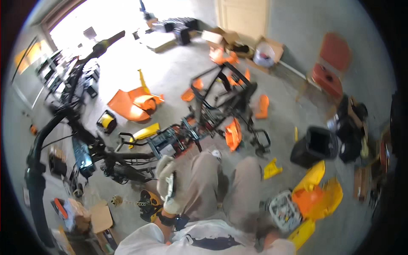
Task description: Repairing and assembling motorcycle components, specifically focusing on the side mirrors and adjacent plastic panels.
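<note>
My left hand [164,180], in a whitish work glove, is raised beside my left knee. Its blurred fingers look curled around a small dark thing with a white edge [171,185], whose kind I cannot make out. Just beyond the hand lies a bare vehicle frame [187,131], with wiring and a dark tubular rack [223,85] at its far end. Black handlebars [40,140] rise on the left. Below the left hand, by the wrist, is a yellow-and-black object [149,206] with a coiled cord. My right hand does not show; only a bit of arm appears at the lower edge.
Orange body panels [131,104] and yellow panels [312,178] lie scattered on the floor. To the right stand a black bin [314,146], a grey case of small parts [285,211] and a red chair [329,76]. Cardboard boxes [267,53] line the far wall.
</note>
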The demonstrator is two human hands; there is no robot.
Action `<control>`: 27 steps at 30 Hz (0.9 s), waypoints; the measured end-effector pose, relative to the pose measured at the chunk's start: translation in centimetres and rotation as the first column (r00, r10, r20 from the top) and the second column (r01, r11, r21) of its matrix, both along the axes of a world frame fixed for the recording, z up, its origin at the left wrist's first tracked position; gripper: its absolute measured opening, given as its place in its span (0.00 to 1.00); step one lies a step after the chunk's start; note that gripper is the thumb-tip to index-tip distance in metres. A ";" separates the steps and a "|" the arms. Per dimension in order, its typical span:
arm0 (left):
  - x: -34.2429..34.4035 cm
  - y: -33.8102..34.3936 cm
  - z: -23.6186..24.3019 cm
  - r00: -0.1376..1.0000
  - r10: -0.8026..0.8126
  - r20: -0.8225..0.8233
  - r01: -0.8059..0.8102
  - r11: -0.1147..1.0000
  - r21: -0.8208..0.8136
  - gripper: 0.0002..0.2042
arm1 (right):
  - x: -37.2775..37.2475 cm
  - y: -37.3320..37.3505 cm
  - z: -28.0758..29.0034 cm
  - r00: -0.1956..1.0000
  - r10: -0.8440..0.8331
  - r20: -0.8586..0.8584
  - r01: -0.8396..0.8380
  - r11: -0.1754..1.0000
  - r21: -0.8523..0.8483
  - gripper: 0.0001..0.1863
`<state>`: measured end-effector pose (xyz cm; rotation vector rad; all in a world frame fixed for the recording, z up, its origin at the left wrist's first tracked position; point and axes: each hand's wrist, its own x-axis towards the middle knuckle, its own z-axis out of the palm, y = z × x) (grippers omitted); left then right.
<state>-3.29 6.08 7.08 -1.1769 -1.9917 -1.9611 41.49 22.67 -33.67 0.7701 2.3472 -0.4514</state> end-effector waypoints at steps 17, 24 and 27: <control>-2.1 2.7 -2.4 0.956 0.172 -0.238 -0.238 0.929 -0.283 0.19 | -6.8 10.9 -0.5 0.595 -0.722 -0.353 0.765 0.643 -0.028 0.19; -3.5 4.5 -2.9 0.948 0.279 -0.153 -0.313 0.901 -0.300 0.19 | -11.1 17.4 -0.8 -0.102 -0.964 -0.245 0.914 0.006 -0.406 0.18; -3.4 6.1 -3.5 0.920 0.271 -0.283 -0.344 0.905 -0.250 0.22 | -12.0 19.8 -4.2 -0.148 -0.971 -0.190 0.930 -0.072 -0.360 0.16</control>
